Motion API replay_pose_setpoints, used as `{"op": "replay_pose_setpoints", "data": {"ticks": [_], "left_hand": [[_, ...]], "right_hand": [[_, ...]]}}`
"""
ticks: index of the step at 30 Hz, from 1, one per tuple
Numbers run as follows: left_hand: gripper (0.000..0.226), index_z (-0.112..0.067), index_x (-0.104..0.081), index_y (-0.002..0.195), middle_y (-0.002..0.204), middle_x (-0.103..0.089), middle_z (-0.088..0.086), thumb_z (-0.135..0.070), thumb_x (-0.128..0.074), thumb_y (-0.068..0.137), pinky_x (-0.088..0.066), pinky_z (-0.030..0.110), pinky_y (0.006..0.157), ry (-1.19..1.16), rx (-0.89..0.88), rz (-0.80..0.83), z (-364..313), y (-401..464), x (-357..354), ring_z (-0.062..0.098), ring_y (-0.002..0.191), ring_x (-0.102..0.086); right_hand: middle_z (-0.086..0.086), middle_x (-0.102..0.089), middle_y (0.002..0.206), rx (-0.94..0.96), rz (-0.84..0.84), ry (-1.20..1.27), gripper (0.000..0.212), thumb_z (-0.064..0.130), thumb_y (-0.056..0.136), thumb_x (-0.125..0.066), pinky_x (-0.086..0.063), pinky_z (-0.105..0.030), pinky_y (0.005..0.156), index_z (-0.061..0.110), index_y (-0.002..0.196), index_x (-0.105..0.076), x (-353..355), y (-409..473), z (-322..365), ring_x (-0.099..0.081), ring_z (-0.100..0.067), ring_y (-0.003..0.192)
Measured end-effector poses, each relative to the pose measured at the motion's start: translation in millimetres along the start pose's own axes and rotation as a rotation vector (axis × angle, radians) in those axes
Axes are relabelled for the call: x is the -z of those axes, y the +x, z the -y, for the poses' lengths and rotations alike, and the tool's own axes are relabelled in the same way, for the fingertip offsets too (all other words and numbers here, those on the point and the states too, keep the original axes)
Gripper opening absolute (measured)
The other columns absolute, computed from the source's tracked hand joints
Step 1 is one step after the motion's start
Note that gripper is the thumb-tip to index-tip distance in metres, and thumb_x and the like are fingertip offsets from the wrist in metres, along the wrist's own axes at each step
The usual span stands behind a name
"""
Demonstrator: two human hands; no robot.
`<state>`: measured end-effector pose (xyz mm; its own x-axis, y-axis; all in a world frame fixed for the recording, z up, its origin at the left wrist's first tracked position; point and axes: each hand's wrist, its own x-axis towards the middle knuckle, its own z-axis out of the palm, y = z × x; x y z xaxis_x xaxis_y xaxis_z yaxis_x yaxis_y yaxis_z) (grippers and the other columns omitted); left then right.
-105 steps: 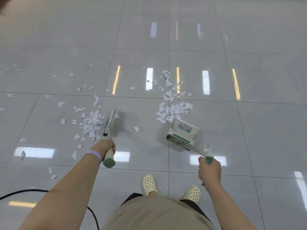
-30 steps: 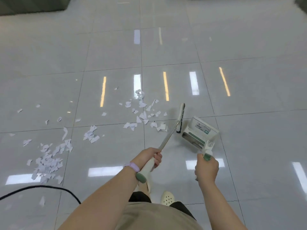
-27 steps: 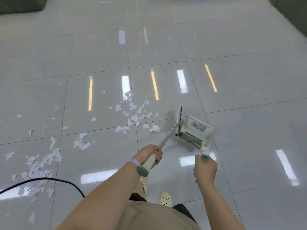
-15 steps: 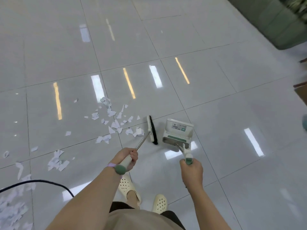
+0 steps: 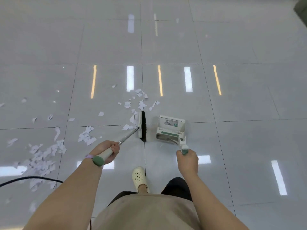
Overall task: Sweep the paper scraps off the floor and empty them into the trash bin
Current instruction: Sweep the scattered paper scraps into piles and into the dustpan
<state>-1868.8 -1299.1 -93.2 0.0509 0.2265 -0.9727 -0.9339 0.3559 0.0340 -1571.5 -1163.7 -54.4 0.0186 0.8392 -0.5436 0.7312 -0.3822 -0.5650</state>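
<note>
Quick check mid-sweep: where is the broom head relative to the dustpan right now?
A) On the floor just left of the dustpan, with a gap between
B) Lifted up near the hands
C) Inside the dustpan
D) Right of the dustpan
A: the broom head sits on the floor left of the dustpan, bare tile showing between them.

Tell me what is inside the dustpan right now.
The dustpan shows only its labelled back and comb; its inside faces away, so any scraps in it are hidden. The right hand holds its handle; loose paper scraps lie left of the broom head.
</note>
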Motion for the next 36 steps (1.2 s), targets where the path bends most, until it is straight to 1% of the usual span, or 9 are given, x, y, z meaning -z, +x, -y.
{"op": "replay_pose_setpoints", "data": {"ticks": [3, 7, 11, 13, 17, 21, 25, 30, 36], "left_hand": [[0.018, -0.012, -0.046, 0.086, 0.058, -0.039, -0.003, -0.012, -0.043, 0.103, -0.036, 0.011, 0.032, -0.006, -0.049, -0.085, 0, -13, 26, 0.006, 0.033, -0.038], [0.018, -0.014, -0.04, 0.087, 0.05, -0.038, -0.002, -0.01, -0.039, 0.105, -0.034, 0.013, 0.03, -0.057, -0.136, -0.203, -1, -23, 44, 0.006, 0.03, -0.037], [0.016, -0.013, -0.04, 0.088, 0.049, -0.041, 0.001, -0.005, -0.04, 0.102, -0.034, 0.014, 0.028, -0.038, -0.217, -0.383, -4, -20, 35, 0.009, 0.027, -0.039], [0.021, -0.014, -0.038, 0.084, 0.049, -0.039, 0.0, -0.004, -0.039, 0.102, -0.032, 0.012, 0.028, -0.062, -0.252, -0.416, 1, -17, 13, 0.009, 0.025, -0.037], [0.026, -0.015, -0.036, 0.08, 0.04, -0.037, -0.003, -0.006, -0.038, 0.104, -0.028, 0.01, 0.029, -0.15, -0.307, -0.337, 12, -10, -49, 0.007, 0.026, -0.034], [0.019, -0.012, -0.042, 0.084, 0.05, -0.041, -0.002, -0.008, -0.045, 0.102, -0.029, 0.012, 0.031, -0.123, -0.312, -0.222, 18, -10, -120, 0.005, 0.032, -0.037], [0.015, -0.01, -0.045, 0.088, 0.066, -0.038, 0.0, -0.007, -0.044, 0.103, -0.027, 0.012, 0.033, 0.005, -0.297, -0.127, 21, -9, -191, 0.004, 0.034, -0.037], [0.008, -0.01, -0.046, 0.093, 0.067, -0.043, -0.001, -0.009, -0.047, 0.101, -0.032, 0.014, 0.032, 0.081, -0.214, 0.022, 20, 7, -259, 0.005, 0.039, -0.039], [0.017, -0.014, -0.044, 0.084, 0.067, -0.037, -0.004, -0.006, -0.045, 0.099, -0.038, 0.014, 0.035, -0.027, -0.114, 0.202, 9, 37, -313, 0.005, 0.041, -0.039]], "right_hand": [[-0.005, -0.05, 0.062, 0.052, 0.044, -0.039, 0.028, 0.013, 0.091, -0.057, -0.03, -0.027, 0.048, 0.006, 0.066, -0.047, -3, 9, 13, -0.041, -0.017, 0.053], [-0.004, -0.05, 0.062, 0.071, 0.095, -0.008, 0.029, 0.013, 0.091, -0.057, -0.031, -0.027, 0.049, 0.007, 0.064, -0.047, 2, 33, 23, -0.042, -0.017, 0.053], [-0.003, -0.045, 0.06, 0.09, 0.144, 0.001, 0.03, 0.011, 0.09, -0.056, -0.028, -0.027, 0.048, 0.008, 0.062, -0.043, 23, 68, 24, -0.037, -0.016, 0.052], [-0.003, -0.042, 0.059, 0.092, 0.169, 0.015, 0.032, 0.011, 0.089, -0.056, -0.028, -0.027, 0.049, 0.008, 0.061, -0.041, 38, 86, 22, -0.035, -0.016, 0.052], [-0.004, -0.041, 0.058, 0.104, 0.19, 0.049, 0.032, 0.01, 0.088, -0.057, -0.03, -0.028, 0.053, 0.008, 0.06, -0.042, 65, 124, 25, -0.037, -0.018, 0.055], [-0.009, -0.049, 0.058, 0.111, 0.162, 0.052, 0.026, 0.013, 0.086, -0.057, -0.042, -0.036, 0.052, 0.005, 0.062, -0.049, 82, 155, 39, -0.046, -0.025, 0.055], [-0.012, -0.051, 0.059, 0.107, 0.134, 0.074, 0.025, 0.015, 0.084, -0.055, -0.049, -0.04, 0.049, 0.007, 0.062, -0.048, 102, 180, 54, -0.05, -0.028, 0.052], [-0.012, -0.052, 0.061, 0.125, 0.095, 0.097, 0.025, 0.016, 0.087, -0.056, -0.045, -0.034, 0.048, 0.008, 0.064, -0.049, 131, 206, 66, -0.051, -0.028, 0.053], [-0.009, -0.048, 0.056, 0.089, 0.059, 0.127, 0.029, 0.019, 0.085, -0.06, -0.042, -0.035, 0.051, 0.008, 0.061, -0.047, 139, 213, 61, -0.048, -0.027, 0.053]]}}
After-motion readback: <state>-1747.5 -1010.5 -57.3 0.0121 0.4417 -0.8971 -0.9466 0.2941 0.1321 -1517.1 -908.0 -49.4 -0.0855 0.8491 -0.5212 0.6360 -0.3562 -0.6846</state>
